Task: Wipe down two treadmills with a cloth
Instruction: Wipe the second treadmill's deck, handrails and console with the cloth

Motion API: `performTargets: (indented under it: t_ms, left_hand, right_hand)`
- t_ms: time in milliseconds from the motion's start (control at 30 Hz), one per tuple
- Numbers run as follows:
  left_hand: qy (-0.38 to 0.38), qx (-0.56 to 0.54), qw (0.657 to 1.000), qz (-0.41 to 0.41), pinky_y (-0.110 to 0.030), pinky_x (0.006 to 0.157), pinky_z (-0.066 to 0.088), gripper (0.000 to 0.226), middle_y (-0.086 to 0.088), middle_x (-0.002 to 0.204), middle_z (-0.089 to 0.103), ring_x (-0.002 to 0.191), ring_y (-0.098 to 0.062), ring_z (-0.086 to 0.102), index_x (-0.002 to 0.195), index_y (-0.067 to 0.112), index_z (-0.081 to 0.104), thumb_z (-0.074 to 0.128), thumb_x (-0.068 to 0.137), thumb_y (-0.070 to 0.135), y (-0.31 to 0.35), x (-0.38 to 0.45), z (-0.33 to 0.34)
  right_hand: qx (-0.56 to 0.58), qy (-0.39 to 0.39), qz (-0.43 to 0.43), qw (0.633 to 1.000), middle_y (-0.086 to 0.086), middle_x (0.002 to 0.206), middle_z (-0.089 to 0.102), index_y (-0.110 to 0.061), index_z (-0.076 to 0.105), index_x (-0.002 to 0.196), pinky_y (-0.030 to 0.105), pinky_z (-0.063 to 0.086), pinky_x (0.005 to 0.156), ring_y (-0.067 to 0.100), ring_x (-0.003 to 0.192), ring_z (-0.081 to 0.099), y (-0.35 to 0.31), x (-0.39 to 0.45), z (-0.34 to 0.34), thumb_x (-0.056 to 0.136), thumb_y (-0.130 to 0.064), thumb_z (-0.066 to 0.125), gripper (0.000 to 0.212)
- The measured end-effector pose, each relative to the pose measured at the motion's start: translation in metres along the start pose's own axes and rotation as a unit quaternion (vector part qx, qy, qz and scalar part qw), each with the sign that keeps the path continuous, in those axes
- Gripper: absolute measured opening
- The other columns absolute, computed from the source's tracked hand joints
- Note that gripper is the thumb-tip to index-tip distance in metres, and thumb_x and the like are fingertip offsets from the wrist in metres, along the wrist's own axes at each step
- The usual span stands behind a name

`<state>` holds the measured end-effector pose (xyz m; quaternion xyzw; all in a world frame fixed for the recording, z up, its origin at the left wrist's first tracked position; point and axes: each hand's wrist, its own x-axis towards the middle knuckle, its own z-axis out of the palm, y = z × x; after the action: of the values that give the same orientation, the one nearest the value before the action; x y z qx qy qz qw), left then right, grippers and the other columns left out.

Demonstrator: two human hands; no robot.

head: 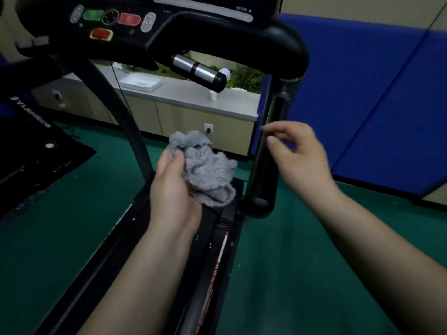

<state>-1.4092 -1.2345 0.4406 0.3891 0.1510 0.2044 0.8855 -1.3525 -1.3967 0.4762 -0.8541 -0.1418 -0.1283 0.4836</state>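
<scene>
A black treadmill fills the middle of the view; its console (116, 22) with green and red buttons is at the top, and its right upright (271, 151) runs down the centre right. My left hand (171, 189) grips a crumpled grey cloth (205, 170) in front of the left upright (135, 136), above the deck (217, 257). My right hand (297, 153) hovers beside the right upright with fingers loosely curled, holding nothing. A second treadmill (31, 151) shows partly at the left edge.
A silver-and-black handle grip (198, 72) sticks out under the console. Behind stands a low cabinet counter (193, 97) with a white tray (141, 82) and a cup (213, 95). Blue wall padding (375, 105) is on the right; green floor (60, 226) lies around.
</scene>
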Motion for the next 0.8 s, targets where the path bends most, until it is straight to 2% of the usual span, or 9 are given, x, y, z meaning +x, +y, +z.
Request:
performTargets:
  t_ms: [100,233,300,400,500,533,633,733,800]
  left_hand:
    - [-0.009,0.18,0.978,0.105,-0.038,0.09,0.054,0.034,0.005,0.126,0.061,0.111,-0.012,0.063,0.134,0.032,0.048,0.04,0.102,0.027,-0.025,-0.001,-0.015]
    - [-0.231,0.244,0.926,0.17,-0.036,0.112,0.032,0.04,0.011,0.145,0.045,0.136,-0.006,0.038,0.138,0.033,0.043,0.033,0.099,0.032,-0.072,-0.035,-0.007]
    - [-0.266,0.25,0.912,0.188,-0.036,0.115,0.024,0.042,0.016,0.152,0.034,0.143,-0.008,0.026,0.14,0.037,0.041,0.028,0.1,0.033,-0.081,-0.034,-0.004]
    - [-0.282,0.148,0.946,0.063,-0.029,0.117,0.025,0.041,0.014,0.151,0.036,0.14,0.0,0.029,0.139,0.034,0.041,0.032,0.099,0.036,-0.09,0.0,0.001]
    - [-0.274,0.051,0.952,-0.124,-0.043,0.116,0.028,0.052,0.002,0.145,0.047,0.135,-0.011,0.042,0.141,0.023,0.045,0.044,0.093,0.043,-0.1,0.036,0.012]
    - [-0.274,0.044,0.95,-0.14,-0.045,0.116,0.028,0.053,0.001,0.145,0.048,0.135,-0.014,0.043,0.141,0.022,0.045,0.046,0.093,0.044,-0.1,0.036,0.012]
    - [-0.286,0.098,0.952,-0.056,-0.04,0.117,0.027,0.046,0.004,0.148,0.043,0.139,-0.01,0.036,0.141,0.019,0.046,0.042,0.098,0.036,-0.094,0.01,-0.006]
    - [-0.285,0.105,0.951,0.064,-0.021,0.111,0.032,0.043,0.006,0.147,0.043,0.138,-0.007,0.036,0.138,0.024,0.05,0.041,0.096,0.028,-0.087,-0.03,-0.031]
    - [-0.292,0.094,0.948,0.083,-0.017,0.108,0.032,0.042,0.005,0.148,0.042,0.138,-0.006,0.036,0.135,0.031,0.052,0.041,0.095,0.028,-0.085,-0.035,-0.029]
  right_hand:
    - [-0.017,-0.01,0.171,0.985,-0.003,0.128,0.05,-0.031,0.052,0.124,0.03,0.042,0.1,0.012,0.115,0.051,0.016,0.011,0.0,0.092,-0.035,0.055,0.032]
    - [0.015,0.001,0.237,0.971,-0.005,0.13,0.051,-0.026,0.046,0.131,0.035,0.043,0.102,0.014,0.116,0.053,0.023,0.017,0.017,0.091,-0.038,0.057,0.043]
    - [0.055,0.018,0.258,0.964,-0.005,0.129,0.053,-0.026,0.047,0.129,0.039,0.043,0.105,0.015,0.117,0.054,0.024,0.018,0.021,0.089,-0.034,0.06,0.042]
    - [0.081,0.029,0.277,0.957,-0.005,0.129,0.053,-0.026,0.047,0.13,0.04,0.045,0.104,0.015,0.118,0.055,0.022,0.018,0.023,0.091,-0.031,0.059,0.041]
    - [0.057,0.037,0.273,0.96,-0.007,0.13,0.052,-0.026,0.044,0.134,0.029,0.049,0.097,0.01,0.112,0.056,0.017,0.014,0.027,0.095,-0.033,0.054,0.041]
    - [0.038,0.039,0.268,0.962,-0.008,0.128,0.052,-0.026,0.043,0.135,0.02,0.05,0.088,0.007,0.108,0.057,0.015,0.012,0.028,0.096,-0.034,0.052,0.041]
    - [-0.007,0.043,0.261,0.964,-0.008,0.123,0.052,-0.027,0.041,0.135,-0.001,0.042,0.055,-0.004,0.091,0.053,0.013,0.012,0.029,0.098,-0.036,0.047,0.039]
    - [-0.027,0.04,0.263,0.964,-0.008,0.123,0.052,-0.028,0.039,0.137,-0.001,0.039,0.051,-0.003,0.085,0.053,0.011,0.012,0.03,0.098,-0.037,0.045,0.04]
    - [-0.031,0.039,0.265,0.963,-0.008,0.119,0.053,-0.027,0.038,0.138,-0.002,0.038,0.049,-0.004,0.082,0.053,0.01,0.012,0.03,0.099,-0.036,0.045,0.04]
